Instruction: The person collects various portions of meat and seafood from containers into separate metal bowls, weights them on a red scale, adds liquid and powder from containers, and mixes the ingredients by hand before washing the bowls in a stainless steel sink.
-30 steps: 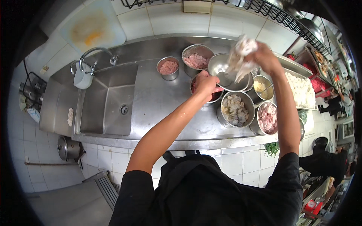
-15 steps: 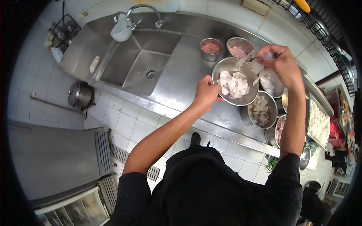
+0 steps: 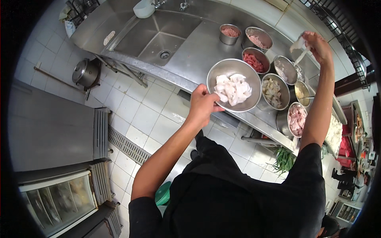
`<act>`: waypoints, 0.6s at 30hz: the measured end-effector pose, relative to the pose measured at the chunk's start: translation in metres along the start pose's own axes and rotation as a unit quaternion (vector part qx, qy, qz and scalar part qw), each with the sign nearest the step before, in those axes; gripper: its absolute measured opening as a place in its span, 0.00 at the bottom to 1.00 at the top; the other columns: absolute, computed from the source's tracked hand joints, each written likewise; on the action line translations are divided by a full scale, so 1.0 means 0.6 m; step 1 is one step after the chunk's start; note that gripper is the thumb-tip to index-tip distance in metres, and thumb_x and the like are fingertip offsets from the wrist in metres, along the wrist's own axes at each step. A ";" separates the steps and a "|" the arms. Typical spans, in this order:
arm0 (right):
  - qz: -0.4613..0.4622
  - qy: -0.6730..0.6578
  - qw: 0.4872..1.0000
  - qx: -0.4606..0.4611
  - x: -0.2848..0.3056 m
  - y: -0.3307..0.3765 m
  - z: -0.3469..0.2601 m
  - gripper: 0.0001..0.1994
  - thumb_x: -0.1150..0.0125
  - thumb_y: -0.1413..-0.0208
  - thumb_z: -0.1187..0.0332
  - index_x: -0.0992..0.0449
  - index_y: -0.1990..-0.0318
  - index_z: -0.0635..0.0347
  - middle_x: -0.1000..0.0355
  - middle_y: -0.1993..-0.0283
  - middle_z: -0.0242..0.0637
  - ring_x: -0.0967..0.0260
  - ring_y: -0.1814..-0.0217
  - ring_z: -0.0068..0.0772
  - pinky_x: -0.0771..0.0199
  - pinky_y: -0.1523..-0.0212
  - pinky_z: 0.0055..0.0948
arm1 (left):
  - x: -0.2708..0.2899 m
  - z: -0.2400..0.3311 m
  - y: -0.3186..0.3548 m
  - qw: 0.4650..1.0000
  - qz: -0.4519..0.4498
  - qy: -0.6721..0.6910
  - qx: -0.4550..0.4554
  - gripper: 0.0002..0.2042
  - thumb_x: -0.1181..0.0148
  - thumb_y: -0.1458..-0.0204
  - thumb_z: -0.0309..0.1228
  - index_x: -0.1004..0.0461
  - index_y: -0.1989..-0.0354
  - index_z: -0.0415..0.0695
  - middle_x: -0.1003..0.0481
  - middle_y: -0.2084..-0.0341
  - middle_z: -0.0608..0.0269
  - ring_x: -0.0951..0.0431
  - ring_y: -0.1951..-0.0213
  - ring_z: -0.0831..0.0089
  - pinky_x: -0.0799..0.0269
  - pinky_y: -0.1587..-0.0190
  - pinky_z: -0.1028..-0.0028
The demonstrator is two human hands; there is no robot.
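Observation:
My left hand [image 3: 201,104] grips the near-left rim of a round steel bowl [image 3: 215,71], thumb over the edge. The bowl is held up at the counter's front edge and has soft white slices [image 3: 234,90] inside. My right hand [image 3: 320,47] is raised at the far right, fingers pinched on a limp, translucent whitish piece [image 3: 297,44] that hangs down; its kind is unclear. Below that hand stands an oval steel container [image 3: 282,63] with white residue. Beside the bowl are containers of red meat strips [image 3: 253,62], greyish pieces [image 3: 272,93] and pink meat [image 3: 297,118].
Two containers of pinkish meat [image 3: 229,33] stand farther back on the steel counter [image 3: 198,53]. A container with yellow contents [image 3: 302,94] and a tray of white food [image 3: 334,133] are at right. The sink [image 3: 158,41] lies left; a lidded pot [image 3: 85,72] stands beyond.
The bowl has moved left and toward me, uncovering the red meat container. My right hand has moved away from the bowl, up and right, with the whitish piece. The view has shifted.

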State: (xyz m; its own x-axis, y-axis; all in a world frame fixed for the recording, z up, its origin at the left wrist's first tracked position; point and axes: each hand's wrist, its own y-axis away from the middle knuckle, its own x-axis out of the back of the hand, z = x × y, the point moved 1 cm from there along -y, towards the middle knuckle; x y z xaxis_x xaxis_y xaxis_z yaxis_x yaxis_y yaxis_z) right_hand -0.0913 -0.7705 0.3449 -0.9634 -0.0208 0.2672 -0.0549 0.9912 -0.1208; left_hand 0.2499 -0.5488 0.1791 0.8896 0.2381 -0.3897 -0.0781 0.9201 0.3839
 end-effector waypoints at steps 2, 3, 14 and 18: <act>-0.011 0.027 0.998 -0.047 0.038 -0.031 0.069 0.05 0.44 0.55 0.74 0.26 0.69 0.61 0.29 0.69 0.31 0.38 0.73 0.20 0.33 0.68 0.19 | 0.004 -0.005 0.036 1.000 0.007 0.004 0.006 0.09 0.48 0.58 0.18 0.42 0.75 0.41 0.32 0.75 0.57 0.27 0.76 0.70 0.21 0.75 0.68; -0.049 0.051 0.995 -0.066 0.061 -0.058 0.120 0.04 0.44 0.55 0.73 0.26 0.70 0.60 0.29 0.70 0.32 0.36 0.73 0.22 0.32 0.68 0.21 | 0.004 -0.007 0.048 1.000 0.010 0.008 0.015 0.08 0.48 0.58 0.18 0.42 0.74 0.41 0.32 0.75 0.57 0.27 0.76 0.70 0.21 0.75 0.68; -0.068 0.137 0.987 -0.041 0.005 -0.039 0.232 0.05 0.45 0.54 0.74 0.25 0.69 0.65 0.29 0.74 0.35 0.34 0.74 0.25 0.32 0.72 0.23 | -0.097 -0.051 0.064 0.998 0.056 0.008 -0.037 0.07 0.47 0.59 0.19 0.40 0.75 0.40 0.32 0.75 0.57 0.26 0.75 0.69 0.20 0.74 0.69; -0.327 0.147 0.926 0.114 -0.118 0.123 0.093 0.14 0.42 0.57 0.75 0.27 0.59 0.65 0.28 0.68 0.32 0.32 0.69 0.22 0.31 0.67 0.21 | -0.157 -0.080 0.030 0.992 0.108 0.022 -0.061 0.09 0.48 0.60 0.17 0.42 0.76 0.42 0.33 0.76 0.57 0.26 0.76 0.68 0.20 0.75 0.69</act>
State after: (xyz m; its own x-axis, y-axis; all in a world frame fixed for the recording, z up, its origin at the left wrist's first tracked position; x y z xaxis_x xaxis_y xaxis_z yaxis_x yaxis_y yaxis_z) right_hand -0.0416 -0.7033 0.2635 -0.5928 -0.5379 0.5993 -0.6886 0.7245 -0.0310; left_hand 0.1430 -0.5398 0.1827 0.8264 0.4440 -0.3464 -0.3206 0.8766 0.3588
